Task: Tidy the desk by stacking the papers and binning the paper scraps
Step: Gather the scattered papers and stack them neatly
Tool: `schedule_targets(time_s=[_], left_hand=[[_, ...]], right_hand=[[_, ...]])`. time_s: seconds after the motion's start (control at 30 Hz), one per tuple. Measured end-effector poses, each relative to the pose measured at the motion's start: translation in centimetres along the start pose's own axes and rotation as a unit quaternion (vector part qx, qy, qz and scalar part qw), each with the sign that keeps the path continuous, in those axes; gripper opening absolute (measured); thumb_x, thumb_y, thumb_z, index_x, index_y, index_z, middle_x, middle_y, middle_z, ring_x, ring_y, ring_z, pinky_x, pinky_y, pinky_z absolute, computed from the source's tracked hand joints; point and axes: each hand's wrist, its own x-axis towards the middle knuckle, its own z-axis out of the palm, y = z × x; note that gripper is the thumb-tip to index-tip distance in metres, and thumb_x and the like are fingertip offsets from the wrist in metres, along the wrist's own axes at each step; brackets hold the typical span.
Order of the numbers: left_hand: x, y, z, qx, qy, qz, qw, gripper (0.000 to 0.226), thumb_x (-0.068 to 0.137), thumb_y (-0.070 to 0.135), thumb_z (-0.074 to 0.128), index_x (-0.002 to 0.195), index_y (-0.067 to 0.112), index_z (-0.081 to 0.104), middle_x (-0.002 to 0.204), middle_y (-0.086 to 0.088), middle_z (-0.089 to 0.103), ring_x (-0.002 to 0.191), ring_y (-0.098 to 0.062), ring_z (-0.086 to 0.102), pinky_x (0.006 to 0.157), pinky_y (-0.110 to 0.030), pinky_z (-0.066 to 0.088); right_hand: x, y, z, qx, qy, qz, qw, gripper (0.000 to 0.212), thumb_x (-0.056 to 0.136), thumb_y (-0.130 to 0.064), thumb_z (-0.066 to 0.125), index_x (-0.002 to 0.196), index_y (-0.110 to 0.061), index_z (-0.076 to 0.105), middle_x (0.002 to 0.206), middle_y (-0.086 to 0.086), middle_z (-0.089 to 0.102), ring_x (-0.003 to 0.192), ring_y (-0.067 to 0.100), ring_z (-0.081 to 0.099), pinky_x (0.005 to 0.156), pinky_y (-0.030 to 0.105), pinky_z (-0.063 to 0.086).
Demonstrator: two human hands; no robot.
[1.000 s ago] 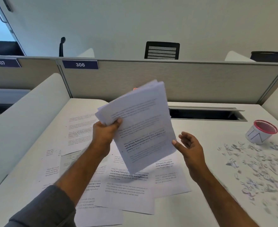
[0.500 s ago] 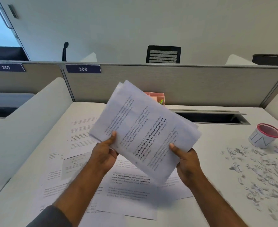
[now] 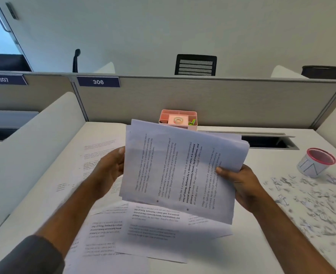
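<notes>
Both hands clamp a stack of printed papers above mid-counter, left hand on its left edge, right hand on its right; paper scraps litter counter's right edge

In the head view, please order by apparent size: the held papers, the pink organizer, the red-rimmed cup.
1. Held papers, largest, though nearest the camera.
2 and 3. Pink organizer and red-rimmed cup look alike; unsure.

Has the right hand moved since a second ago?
Yes. The right hand was open and off the sheaf of papers; it now grips the sheaf's right edge, nearer the red-rimmed cup.
</notes>
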Motion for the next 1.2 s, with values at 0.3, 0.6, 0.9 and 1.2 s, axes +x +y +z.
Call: schedule_targets(time_s=[0.3,0.6,0.9,1.2], left_hand=[[0.2,0.1,2.7,0.000,0.048,0.015,0.999,0.024,0.087,0.026,0.064,0.109,0.017,0.069,0.105,-0.001,0.076,0.099,-0.027,0.071,0.083,-0.041,0.058],[0.1,-0.9,2.5,-0.002,0.039,0.052,0.998,0.027,0.074,0.021,0.078,0.100,0.017,0.073,0.103,-0.003,0.076,0.092,-0.017,0.071,0.071,-0.022,0.057],[0.0,-2.8,3.9,0.041,0.067,0.015,0.997,0.063,0.066,0.028,0.085,0.125,0.025,0.063,0.110,-0.003,0.074,0.102,-0.027,0.066,0.084,-0.040,0.060],[0.0,-1.9,4.6,0.068,0.183,0.121,0.973,0.047,0.066,0.035,0.083,0.110,0.031,0.067,0.101,0.005,0.073,0.088,-0.017,0.070,0.064,-0.019,0.058]], right_hand=[[-0.4,-0.4,0.8,-0.089,0.007,-0.061,0.994,0.033,0.079,-0.023,0.074,0.109,-0.017,0.063,0.098,0.006,0.073,0.087,0.036,0.071,0.073,0.046,0.061],[-1.1,2.0,-0.4,-0.114,0.047,-0.093,0.988,0.040,0.071,-0.024,0.083,0.107,-0.029,0.067,0.097,-0.008,0.072,0.089,0.015,0.070,0.063,0.024,0.058],[-1.4,4.2,-0.7,-0.106,0.062,-0.070,0.990,0.023,0.074,-0.026,0.078,0.097,-0.024,0.074,0.092,0.006,0.076,0.084,0.025,0.073,0.064,0.031,0.059],[-1.8,4.4,0.4,-0.113,0.081,-0.093,0.986,0.020,0.087,-0.014,0.070,0.092,-0.033,0.075,0.088,0.000,0.075,0.075,0.019,0.071,0.061,0.028,0.059]])
